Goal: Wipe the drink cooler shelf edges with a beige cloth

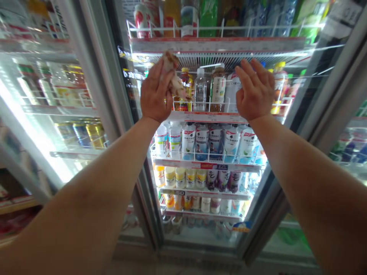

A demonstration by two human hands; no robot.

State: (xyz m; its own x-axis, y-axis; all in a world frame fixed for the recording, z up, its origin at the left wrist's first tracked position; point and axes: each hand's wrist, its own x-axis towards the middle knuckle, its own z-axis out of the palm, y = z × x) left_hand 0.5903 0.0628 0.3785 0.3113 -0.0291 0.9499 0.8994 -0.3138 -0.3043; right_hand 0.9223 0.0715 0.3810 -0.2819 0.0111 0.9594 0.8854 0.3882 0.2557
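A crumpled, pale cloth [175, 82] with brownish patches is gripped in my left hand [156, 91], raised in front of the glass door [197, 242] of a drinks fridge. My right hand [256, 89] is up at about the same height, further right, its fingers extended and a little apart with nothing in them. Both hands look to be at the glass, though whether the right palm touches it I cannot tell. Behind the door, between my hands, stand a clear bottle [200, 89] and a brown-tea bottle [218, 88] with a white label.
Below my hands, wire-fronted shelves [206, 166] carry rows of bottles. A metal door frame [100, 72] runs down the left, another [269, 217] down the right. Further left is a second lit fridge section with cans [82, 133]. A round-topped blue sticker [241, 227] sits low on the door.
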